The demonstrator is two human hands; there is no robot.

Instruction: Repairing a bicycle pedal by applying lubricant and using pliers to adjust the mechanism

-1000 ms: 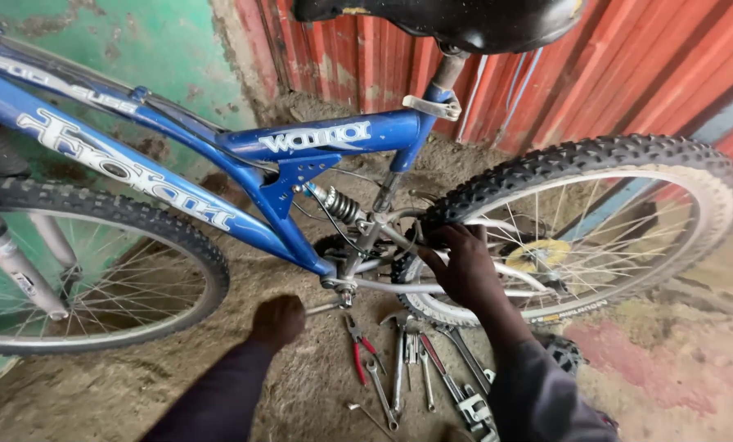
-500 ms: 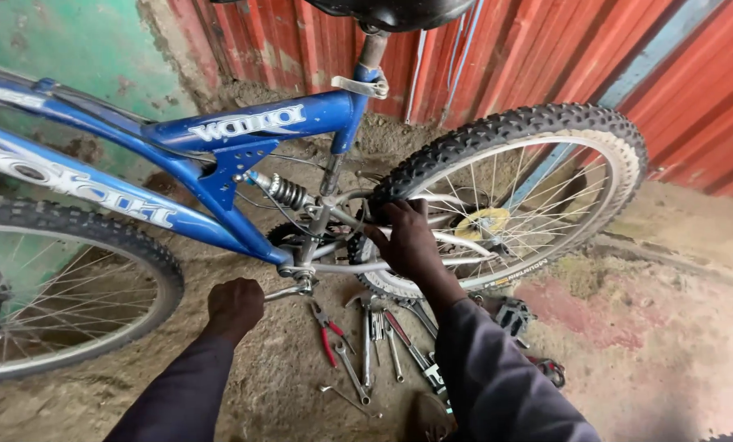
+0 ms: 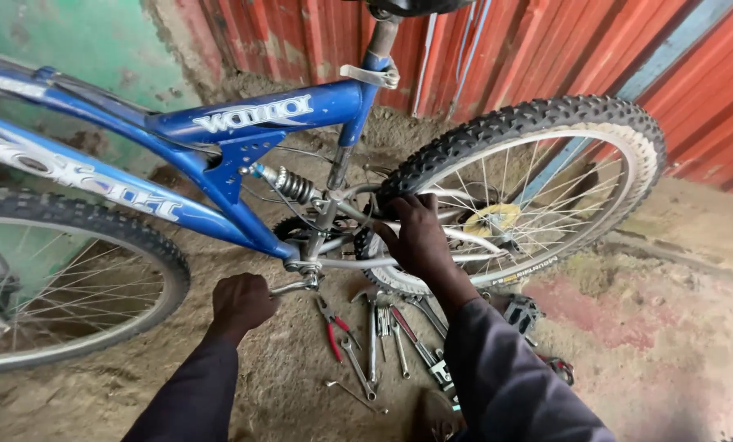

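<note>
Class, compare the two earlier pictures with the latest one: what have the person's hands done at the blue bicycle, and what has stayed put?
The left hand moved up from the ground to grip the crank arm. The right hand has stayed on the rear wheel beside the frame. The blue bicycle and the tools on the ground have not shifted; only the view moved.

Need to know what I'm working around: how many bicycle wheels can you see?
2. The rear wheel stands right of the frame, with the right hand on its tyre. The front wheel is at the left edge, partly cut off. None appears hidden.
</note>
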